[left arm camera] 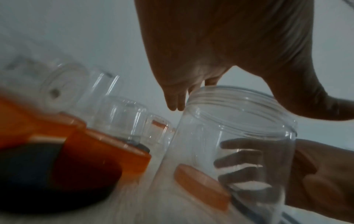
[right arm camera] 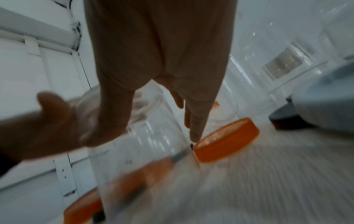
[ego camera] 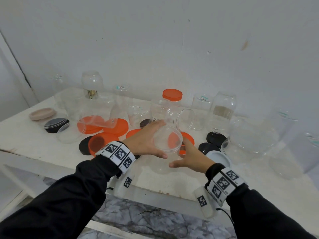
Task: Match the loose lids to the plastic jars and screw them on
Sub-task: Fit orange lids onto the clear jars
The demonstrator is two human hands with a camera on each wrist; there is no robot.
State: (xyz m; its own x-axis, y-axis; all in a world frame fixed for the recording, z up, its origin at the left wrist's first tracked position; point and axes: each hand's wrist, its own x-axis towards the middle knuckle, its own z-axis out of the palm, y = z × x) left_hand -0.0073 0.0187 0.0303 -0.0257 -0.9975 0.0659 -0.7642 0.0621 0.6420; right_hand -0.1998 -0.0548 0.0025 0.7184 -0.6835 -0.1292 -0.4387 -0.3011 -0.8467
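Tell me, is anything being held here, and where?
Yes, an open clear jar. The left hand holds it near the rim; the right hand has straight fingers against its side wall.

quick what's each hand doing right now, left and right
Left hand: fingers curved around the rim of the clear open plastic jar, holding it.
Right hand: open, fingers straight against the jar's far side.

A worn white table point(ego camera: 25, 135) carries many clear plastic jars point(ego camera: 222, 111), most upside down, one capped orange point(ego camera: 172, 94); loose orange lids point(ego camera: 115, 125), black lids point(ego camera: 215, 138), a beige lid point(ego camera: 42, 113) and a white lid point(ego camera: 218, 156) lie scattered among them.
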